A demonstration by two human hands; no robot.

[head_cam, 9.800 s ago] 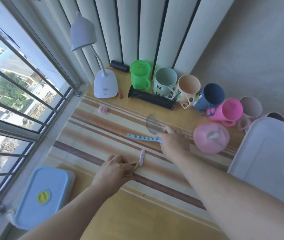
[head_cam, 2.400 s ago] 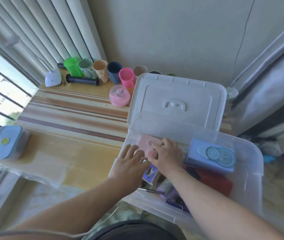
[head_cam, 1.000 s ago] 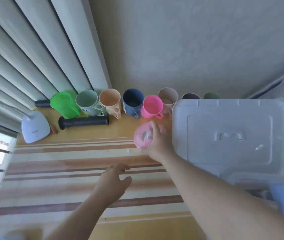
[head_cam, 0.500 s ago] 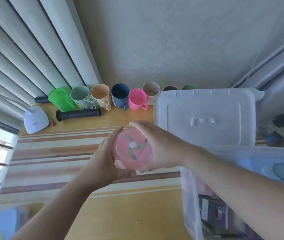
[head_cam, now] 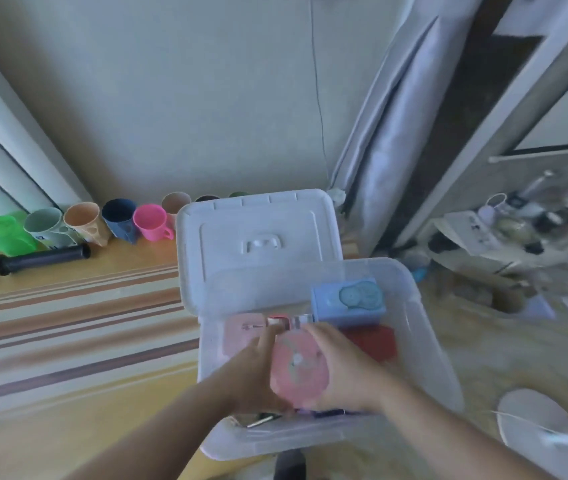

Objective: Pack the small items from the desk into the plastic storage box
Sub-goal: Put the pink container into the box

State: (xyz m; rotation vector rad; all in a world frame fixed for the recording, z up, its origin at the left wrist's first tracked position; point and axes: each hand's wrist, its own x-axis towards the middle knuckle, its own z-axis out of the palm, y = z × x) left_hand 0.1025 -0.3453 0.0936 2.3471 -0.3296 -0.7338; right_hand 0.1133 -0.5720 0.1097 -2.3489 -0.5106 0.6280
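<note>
The round pink container sits low inside the clear plastic storage box, cupped from both sides: the left hand curls round its left edge, the right hand wraps its right edge. I'd guess the two-handed grip is there to steady it while it is lowered into the gap between a pale pink case and a red item. A blue box fills the far corner. The white lid lies behind on the desk, out of the way
</note>
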